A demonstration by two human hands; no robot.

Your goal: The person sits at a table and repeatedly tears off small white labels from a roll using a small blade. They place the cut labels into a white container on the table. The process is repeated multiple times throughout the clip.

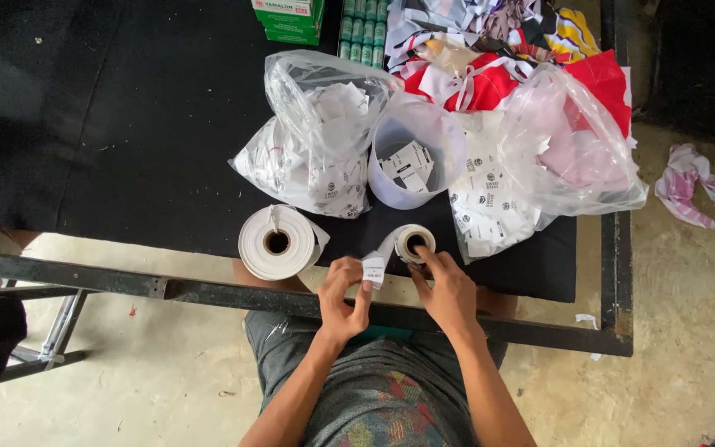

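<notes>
Far left of the bench [126, 124]: bare black cloth, wide open room there. The near edge runs along a dark metal frame rail [208, 291]; my hands work right over that edge.

Big white roll [277, 242] stands on end near the edge, just left of my hands, hollow core up. Behind it, a clear bag of white labels [316, 141], slumped and open.

My left hand [343, 296] is closed, pinching a small white label [373, 269] between thumb and fingers. The label is the free end of a strip running up to the small roll [415, 242], which sits on the cloth at the edge. My right hand [448, 290] is curled beside that roll, fingertips touching it.

Behind the small roll: a white plastic tub [415, 153] with tags inside. Right of it, loose printed labels [490, 207] and a second clear bag [573, 141], crowding the right edge. Fabric scraps [490, 41] are heaped at the back.

Below: pale concrete floor [680, 331], a crumpled rag [693, 186] lying on it at the right.
</notes>
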